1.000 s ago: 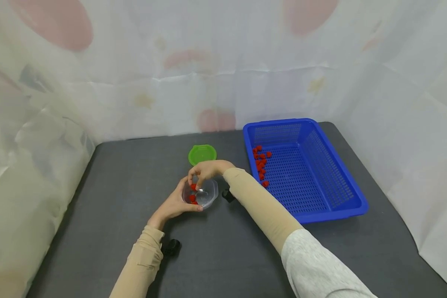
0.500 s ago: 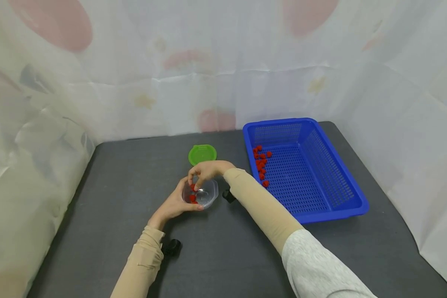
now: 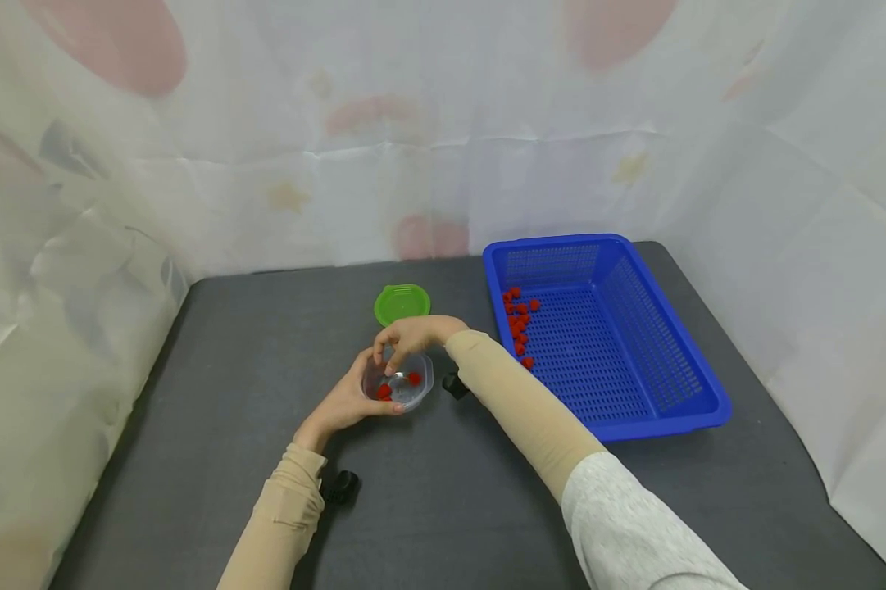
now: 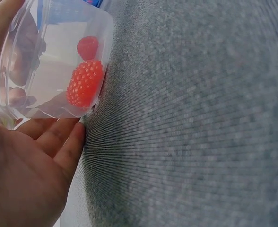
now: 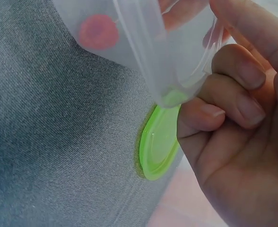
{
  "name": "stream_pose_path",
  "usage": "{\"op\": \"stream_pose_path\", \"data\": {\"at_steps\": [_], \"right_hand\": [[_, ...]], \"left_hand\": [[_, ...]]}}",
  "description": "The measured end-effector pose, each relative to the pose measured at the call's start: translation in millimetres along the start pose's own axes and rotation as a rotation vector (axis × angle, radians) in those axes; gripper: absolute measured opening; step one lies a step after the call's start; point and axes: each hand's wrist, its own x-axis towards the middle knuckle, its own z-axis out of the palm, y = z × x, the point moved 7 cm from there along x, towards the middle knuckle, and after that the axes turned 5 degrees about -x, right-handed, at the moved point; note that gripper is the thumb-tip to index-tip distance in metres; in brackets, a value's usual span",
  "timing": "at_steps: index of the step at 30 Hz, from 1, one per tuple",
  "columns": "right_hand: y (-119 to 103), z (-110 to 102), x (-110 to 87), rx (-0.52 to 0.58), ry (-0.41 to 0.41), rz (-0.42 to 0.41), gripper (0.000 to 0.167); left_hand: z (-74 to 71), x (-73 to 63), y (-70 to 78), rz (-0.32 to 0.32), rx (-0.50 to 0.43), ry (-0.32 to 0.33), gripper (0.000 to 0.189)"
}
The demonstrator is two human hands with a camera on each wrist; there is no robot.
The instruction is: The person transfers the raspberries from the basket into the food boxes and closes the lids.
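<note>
A small clear plastic container (image 3: 422, 385) with raspberries inside is held from its left side by my left hand (image 3: 345, 403). In the left wrist view, a large raspberry (image 4: 85, 84) and a smaller-looking one (image 4: 88, 47) lie near its bottom. My right hand (image 3: 407, 337) is over the container's rim, its thumb and index finger reaching in. From the right wrist, the other fingers (image 5: 238, 94) look loosely curled, and no raspberry shows in that hand. Another view of a raspberry (image 5: 99, 31) comes through the container wall. A green lid (image 3: 402, 304) lies just behind the container.
A blue perforated basket (image 3: 660, 328) stands at the right, with several raspberries (image 3: 518, 321) along its left side. The table (image 3: 214, 393) is dark grey, bordered by white patterned sheeting (image 3: 516, 188). Black cameras are worn at both wrists.
The raspberry that was by my right fingertips has dropped into the container and lies toward its right side. Both hands stay nearly in place.
</note>
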Motion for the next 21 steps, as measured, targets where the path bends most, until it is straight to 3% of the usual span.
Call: {"op": "stream_pose_path", "data": {"at_steps": [12,18,21], "right_hand": [[-6.1,-3.4,-6.7,-0.047,-0.038,-0.01,0.024],[-13.9,-15.1,-20.1,-0.025,-0.001,-0.047,0.026],[-19.1,-23.8,-28.1,0.008,0.019,-0.067,0.026]], "left_hand": [[1.0,-0.8,3.3,-0.038,0.019,-0.023,0.104],[-0.1,-1.1,3.1,-0.042,0.02,-0.03,0.103],[0.7,-4.3,11.6,-0.038,0.011,-0.046,0.103]]}}
